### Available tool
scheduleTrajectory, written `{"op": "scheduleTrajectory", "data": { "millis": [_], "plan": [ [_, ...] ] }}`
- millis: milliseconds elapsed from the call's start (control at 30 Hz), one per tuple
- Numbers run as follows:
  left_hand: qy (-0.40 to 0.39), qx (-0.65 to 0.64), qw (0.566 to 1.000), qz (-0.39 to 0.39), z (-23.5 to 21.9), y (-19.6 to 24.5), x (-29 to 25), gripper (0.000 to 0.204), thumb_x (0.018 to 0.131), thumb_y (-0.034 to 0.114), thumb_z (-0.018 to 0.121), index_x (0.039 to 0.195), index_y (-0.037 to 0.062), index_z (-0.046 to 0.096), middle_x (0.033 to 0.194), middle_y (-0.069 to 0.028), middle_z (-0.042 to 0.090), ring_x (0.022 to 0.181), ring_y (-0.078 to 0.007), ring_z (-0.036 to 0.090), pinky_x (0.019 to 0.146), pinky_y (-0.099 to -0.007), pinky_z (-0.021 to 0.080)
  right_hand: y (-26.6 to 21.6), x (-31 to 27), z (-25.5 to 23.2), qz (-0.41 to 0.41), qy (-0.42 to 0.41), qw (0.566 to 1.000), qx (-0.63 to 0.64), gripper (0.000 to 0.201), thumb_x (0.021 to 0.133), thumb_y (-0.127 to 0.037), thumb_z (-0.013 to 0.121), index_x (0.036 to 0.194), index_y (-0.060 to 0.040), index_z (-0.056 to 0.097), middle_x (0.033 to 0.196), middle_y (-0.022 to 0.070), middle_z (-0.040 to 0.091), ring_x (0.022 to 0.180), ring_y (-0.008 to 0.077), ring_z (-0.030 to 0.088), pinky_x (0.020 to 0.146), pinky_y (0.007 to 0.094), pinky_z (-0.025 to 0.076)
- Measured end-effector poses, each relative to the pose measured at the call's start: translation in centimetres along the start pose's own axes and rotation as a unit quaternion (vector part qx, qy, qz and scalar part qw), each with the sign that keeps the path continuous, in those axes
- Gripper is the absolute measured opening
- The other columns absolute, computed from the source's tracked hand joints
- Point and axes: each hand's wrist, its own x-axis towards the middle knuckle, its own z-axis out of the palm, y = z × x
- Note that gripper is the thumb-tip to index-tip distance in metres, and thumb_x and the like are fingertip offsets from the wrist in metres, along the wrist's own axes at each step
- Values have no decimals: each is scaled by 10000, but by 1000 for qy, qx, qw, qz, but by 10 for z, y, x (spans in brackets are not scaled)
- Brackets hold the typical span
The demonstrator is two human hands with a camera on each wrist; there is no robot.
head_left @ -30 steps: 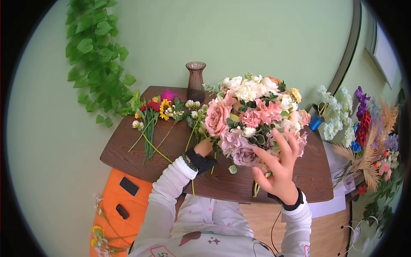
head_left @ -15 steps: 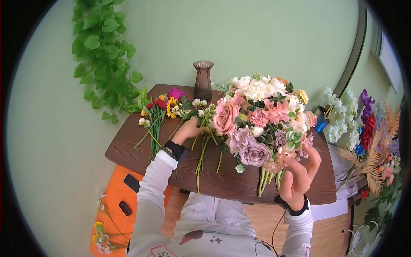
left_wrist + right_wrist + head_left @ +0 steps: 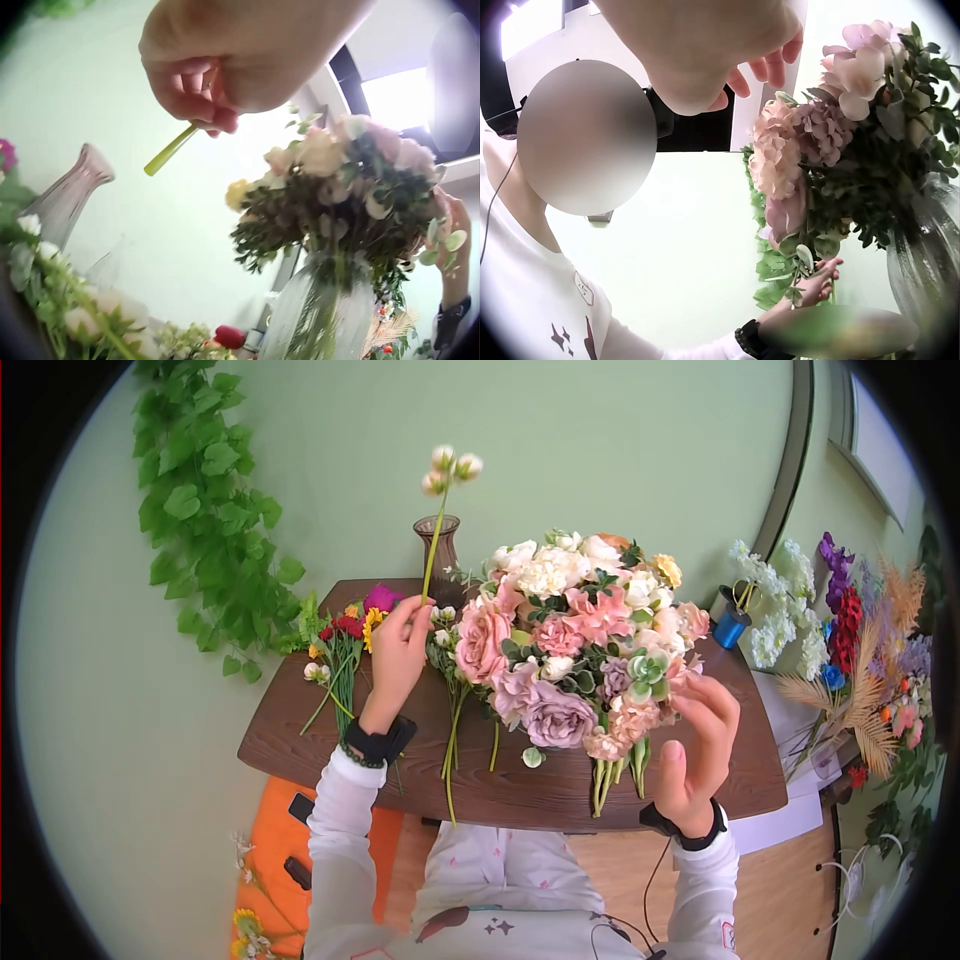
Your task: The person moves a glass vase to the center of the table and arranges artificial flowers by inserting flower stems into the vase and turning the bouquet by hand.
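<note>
In the head view the left hand (image 3: 397, 665) pinches the green stem of a white-budded sprig (image 3: 437, 525), held upright above the table. The stem's cut end (image 3: 171, 152) pokes out below the curled fingers in the left wrist view. A large bouquet (image 3: 585, 645) of pink, white and mauve flowers fills a clear glass vase (image 3: 319, 311). Beside its lower right blooms, the right hand (image 3: 700, 750) has relaxed, bent fingers and holds nothing; whether its fingertips touch the petals I cannot tell. More white-budded stems (image 3: 452, 735) lie left of the bouquet.
A brown ribbed vase (image 3: 440, 565) stands at the back of the dark wooden table (image 3: 520, 790). Red and yellow flowers (image 3: 345, 635) lie on the left. A blue spool (image 3: 730, 628) is at the right edge, with more flowers beyond. A phone (image 3: 300, 808) rests on orange cloth.
The left hand has gone from behind the bouquet to the loose stems, then lifted one white-budded sprig from them. The right hand has drawn back slightly from the blooms.
</note>
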Motion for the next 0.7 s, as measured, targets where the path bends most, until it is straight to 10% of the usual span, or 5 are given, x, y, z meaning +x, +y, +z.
{"op": "scheduleTrajectory", "data": {
  "millis": [267, 400, 700],
  "plan": [
    [10, 158, 920, 359, -2, 110, -28, 215, 736, 43, 608, 950, 55, 621, 672, -39, 533, 499, -137, 499, 445, -238, 403, 2, 29, -6, 74, -48, 984, 154, 357, 820, -71, 442, 1151, 62, 467, 1081, 174, 521, 728, 136, 510, 676, 241, 405],
    [-66, 172, 866, 465, 11, 131, -41, 297, 666, 51, 622, 959, 99, 629, 647, 5, 505, 499, -119, 502, 421, -247, 397, -4, 36, -7, 236, -4, 905, 353, 399, 895, -172, 403, 1227, 48, 401, 1065, 147, 554, 723, 102, 519, 646, 220, 410],
    [-185, 125, 892, 394, 10, 161, -35, 372, 688, 189, 670, 1025, 77, 560, 920, -54, 554, 683, -184, 569, 540, -276, 461, 17, 30, -48, 202, 148, 846, 471, 429, 949, -324, 269, 921, 12, 534, 608, 57, 465, 624, 213, 563, 618, 303, 469]
  ]
}}
